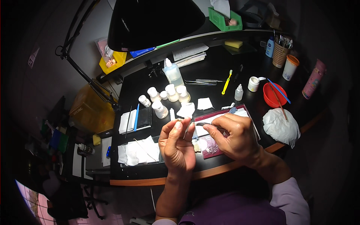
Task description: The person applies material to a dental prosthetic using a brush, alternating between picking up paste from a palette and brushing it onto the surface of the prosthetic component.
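1 tiny piece (179, 120), too small to make out, is pinched between thumb and forefinger of the left hand (177, 144), above the desk (131, 84). The right hand (237, 135) is closed on a dark tool (203, 123), its tip near the left hand. Below the right hand lies a maroon case (205, 154); 6 jars (160, 110) stand beyond.

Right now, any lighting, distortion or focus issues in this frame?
Head view: white tissues nearly wash out, the lamp shade goes almost black; head view: corners are black, the wooden desk edge bows, perhaps partly fisheye; head view: the piece in the left hand is too small to identify.
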Demonstrator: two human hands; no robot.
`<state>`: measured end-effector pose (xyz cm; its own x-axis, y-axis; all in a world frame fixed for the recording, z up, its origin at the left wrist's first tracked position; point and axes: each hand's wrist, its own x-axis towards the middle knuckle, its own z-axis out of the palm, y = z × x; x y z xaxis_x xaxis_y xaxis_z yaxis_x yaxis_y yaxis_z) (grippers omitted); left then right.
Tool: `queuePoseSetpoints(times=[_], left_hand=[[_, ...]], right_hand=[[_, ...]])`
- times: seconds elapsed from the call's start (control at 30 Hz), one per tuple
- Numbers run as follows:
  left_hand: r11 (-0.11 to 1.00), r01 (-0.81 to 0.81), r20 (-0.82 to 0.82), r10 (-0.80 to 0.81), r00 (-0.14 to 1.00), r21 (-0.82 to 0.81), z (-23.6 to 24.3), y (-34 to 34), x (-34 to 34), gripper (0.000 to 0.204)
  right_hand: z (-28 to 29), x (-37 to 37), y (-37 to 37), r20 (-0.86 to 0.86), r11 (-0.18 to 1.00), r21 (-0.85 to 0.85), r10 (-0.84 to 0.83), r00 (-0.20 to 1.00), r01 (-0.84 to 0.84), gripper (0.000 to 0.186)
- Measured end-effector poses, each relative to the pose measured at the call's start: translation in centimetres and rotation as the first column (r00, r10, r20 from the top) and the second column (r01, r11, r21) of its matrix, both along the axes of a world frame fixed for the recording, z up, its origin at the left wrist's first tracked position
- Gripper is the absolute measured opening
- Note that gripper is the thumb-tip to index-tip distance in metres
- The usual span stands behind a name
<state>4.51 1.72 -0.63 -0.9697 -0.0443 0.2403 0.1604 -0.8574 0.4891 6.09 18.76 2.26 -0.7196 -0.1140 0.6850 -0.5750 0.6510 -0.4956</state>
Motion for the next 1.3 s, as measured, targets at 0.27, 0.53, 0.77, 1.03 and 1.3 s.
queuePoseSetpoints(times=[0.27, 0.53, 0.77, 1.03, 1.3], left_hand=[[0.971, 0.189, 0.140, -0.209, 0.968, 0.143, -0.3, -0.9, 0.2, 0.015], [0.911, 0.330, 0.247, -0.388, 0.888, 0.246, -0.1, -0.4, 1.6, 0.012], [0.860, 0.394, 0.234, -0.477, 0.847, 0.325, 0.2, -0.2, 2.1, 0.014], [0.876, 0.385, 0.241, -0.456, 0.856, 0.291, -0.1, -0.1, 1.9, 0.014], [0.940, 0.298, 0.222, -0.331, 0.917, 0.167, -0.2, 0.0, 1.7, 0.016]], right_hand=[[-0.3, 0.6, 0.1, -0.143, 0.999, 0.009, 0.040, 0.989, -0.039, 0.014], [-0.3, 0.7, -0.2, -0.206, 0.994, -0.112, -0.009, 0.978, -0.014, 0.014], [-0.3, 0.5, -0.3, -0.235, 0.995, -0.092, 0.008, 0.972, -0.031, 0.014], [-0.1, 0.4, -0.3, -0.227, 0.996, -0.090, 0.009, 0.974, -0.031, 0.013], [-0.1, 0.1, 0.3, -0.323, 1.000, 0.024, 0.010, 0.946, -0.002, 0.018]])
